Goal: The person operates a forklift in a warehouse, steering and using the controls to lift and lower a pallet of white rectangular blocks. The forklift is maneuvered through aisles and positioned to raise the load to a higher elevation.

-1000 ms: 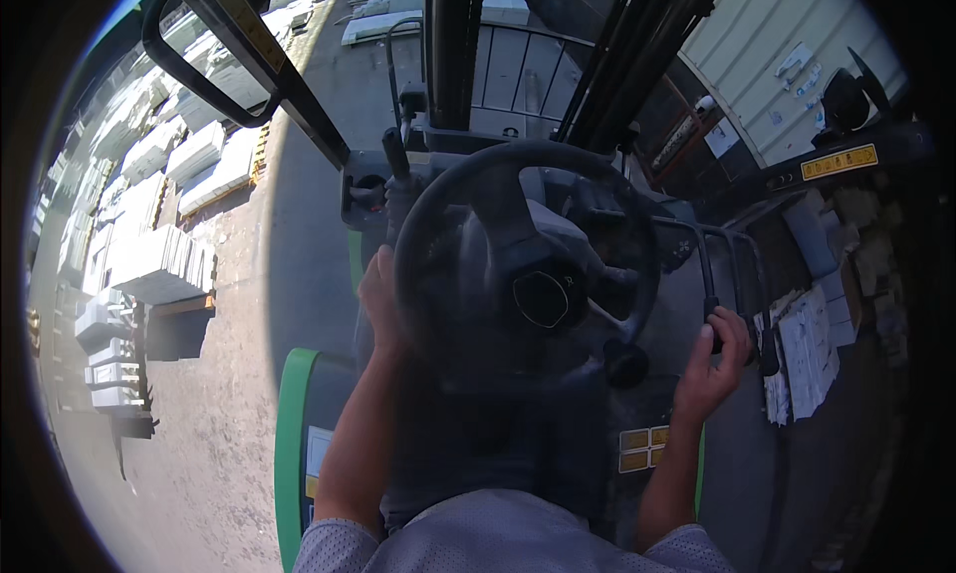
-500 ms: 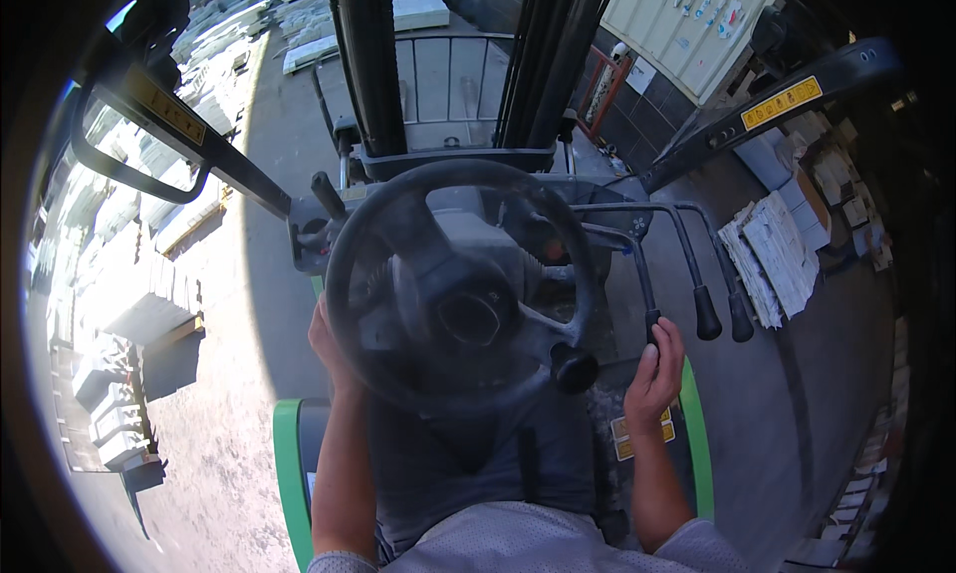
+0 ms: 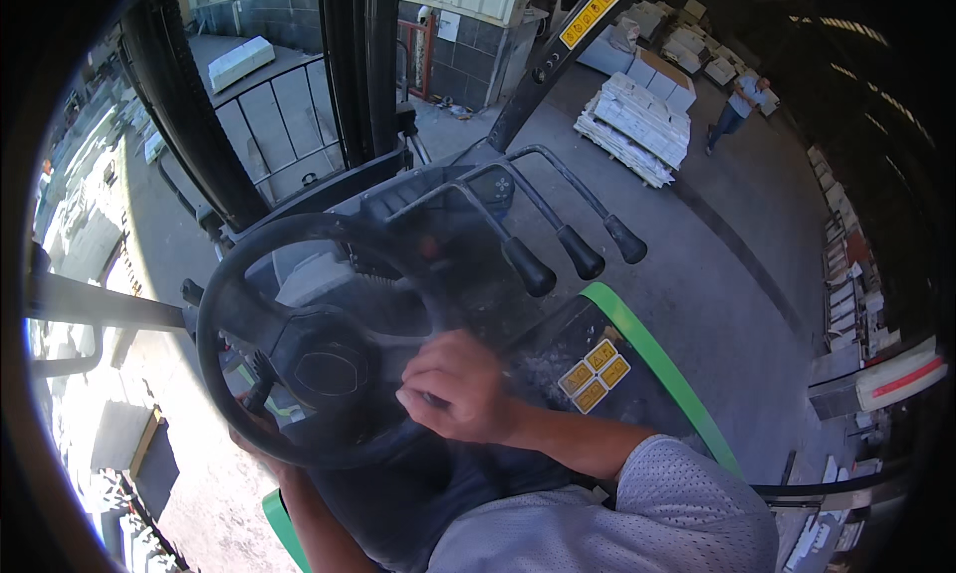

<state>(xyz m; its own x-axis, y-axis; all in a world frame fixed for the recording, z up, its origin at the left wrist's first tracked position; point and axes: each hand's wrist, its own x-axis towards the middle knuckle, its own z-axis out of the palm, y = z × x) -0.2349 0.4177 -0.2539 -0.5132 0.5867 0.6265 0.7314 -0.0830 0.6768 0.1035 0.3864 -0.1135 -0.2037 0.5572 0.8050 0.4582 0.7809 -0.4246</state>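
The black steering wheel of a forklift is in front of me. My right hand is closed over the knob on the wheel's lower right rim, which it almost wholly covers. On the wheel's lower left, my left hand lies at and partly behind the rim. A dark stick-like part shows close to its fingers, but the rim hides whether they grip it. Right of the wheel stand three bent metal levers with black grips, the nearest lever grip among them; neither hand touches them.
Ahead rise the dark mast and a barred load guard. Stacked pale slabs stand on the floor at the far right, with a walking person beyond them. More slab stacks lie on the sunlit left.
My right hand has left the nearest lever and moved left onto the wheel's knob. The view has swung right, bringing the walking person into sight. My left hand remains by the wheel's left side.
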